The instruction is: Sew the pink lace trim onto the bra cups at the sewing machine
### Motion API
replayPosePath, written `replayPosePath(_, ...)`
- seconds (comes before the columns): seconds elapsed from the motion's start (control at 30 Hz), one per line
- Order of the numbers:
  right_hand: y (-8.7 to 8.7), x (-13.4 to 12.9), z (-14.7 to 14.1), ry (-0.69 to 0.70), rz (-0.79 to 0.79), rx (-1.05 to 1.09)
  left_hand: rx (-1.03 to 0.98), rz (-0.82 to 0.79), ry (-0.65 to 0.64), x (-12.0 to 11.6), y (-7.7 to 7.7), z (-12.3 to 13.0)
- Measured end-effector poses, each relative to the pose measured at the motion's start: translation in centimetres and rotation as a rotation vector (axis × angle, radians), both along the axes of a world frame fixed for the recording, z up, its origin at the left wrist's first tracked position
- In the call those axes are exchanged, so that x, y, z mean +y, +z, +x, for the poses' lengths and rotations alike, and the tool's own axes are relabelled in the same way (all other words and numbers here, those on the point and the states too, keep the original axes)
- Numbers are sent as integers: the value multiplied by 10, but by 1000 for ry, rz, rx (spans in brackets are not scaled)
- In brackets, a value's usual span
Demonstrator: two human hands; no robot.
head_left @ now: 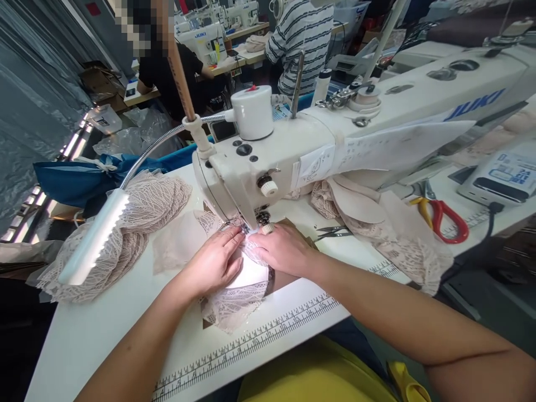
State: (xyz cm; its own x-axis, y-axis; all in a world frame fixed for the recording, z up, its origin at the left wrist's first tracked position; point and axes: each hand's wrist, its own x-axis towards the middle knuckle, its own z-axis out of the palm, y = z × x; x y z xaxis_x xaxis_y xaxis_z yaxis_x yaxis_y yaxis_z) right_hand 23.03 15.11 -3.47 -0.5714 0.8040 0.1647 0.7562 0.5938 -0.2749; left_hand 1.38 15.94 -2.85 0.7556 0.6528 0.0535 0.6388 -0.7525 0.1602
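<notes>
A piece of beige lace fabric point(237, 304) lies below the head of a white sewing machine point(234, 178); its lower end spreads toward the table's front edge. My left hand point(220, 259) rests flat on the work, fingers stretched toward the needle area. On the other side, my right hand point(287, 248) grips the lace, its thumb on top and pointing left; the remaining fingers are partly hidden. Both hands are close to the presser foot, whose exact contact with the fabric is obscured. A lit lamp point(94, 237) on a flexible neck shines from the left.
Stacked lace pieces point(154, 195) lie left on the table. To the right are small snips point(333, 231), red-handled scissors point(448, 222), more lace cloth point(402, 240) and a white box-shaped device point(502, 176). A printed ruler point(251, 349) runs along the front edge. Two people sit beyond.
</notes>
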Motion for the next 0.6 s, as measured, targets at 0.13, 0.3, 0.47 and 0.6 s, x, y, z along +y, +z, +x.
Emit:
replayPosePath(0.13, -4, 0, 4, -2, 5, 35, 30, 53, -41, 0, 11, -4)
replayPosePath(0.3, -13, -2, 8, 44, 18, 114, -45, 130, -39, -15, 13, 5)
replayPosePath(0.47, -13, -5, 8, 118, 43, 106, -114, 171, -15, -20, 3, 10)
replayPosePath(0.6, -11, -5, 7, 119, 46, 92, -145, 156, -14, -17, -3, 6)
